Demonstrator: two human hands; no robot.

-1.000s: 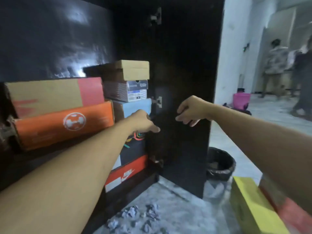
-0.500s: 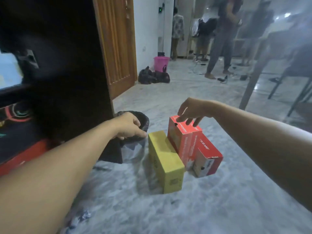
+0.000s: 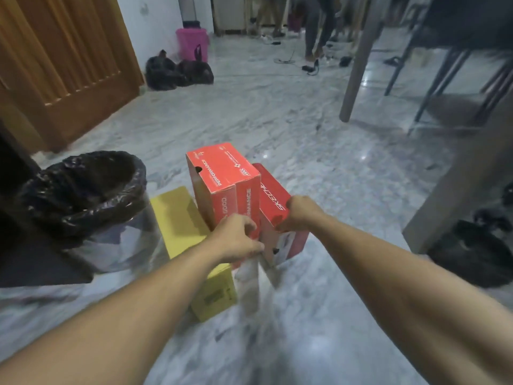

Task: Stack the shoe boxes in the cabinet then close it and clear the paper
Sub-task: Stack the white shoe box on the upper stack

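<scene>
Three shoe boxes sit together on the marble floor. An orange-red box [image 3: 222, 179] stands on its side, a red Skechers box [image 3: 273, 201] leans against its right side, and a yellow box [image 3: 180, 218] lies at its left. My right hand [image 3: 299, 215] grips the near top edge of the Skechers box. My left hand [image 3: 236, 240] is curled at the seam between the two red boxes, with its fingers on the Skechers box's near end. A dark edge of the cabinet [image 3: 16, 245] shows at the far left; its inside is out of view.
A bin lined with a black bag [image 3: 83, 190] stands just left of the yellow box. A wooden door [image 3: 55, 65], black bags [image 3: 177, 70] and a pink bucket [image 3: 193, 43] lie beyond. Table legs [image 3: 358, 65] and dark shoes [image 3: 472, 254] are on the right, with people standing far back.
My view swung from the open cabinet to the boxes on the floor. Both hands dropped from mid-air onto the red boxes and closed on them.
</scene>
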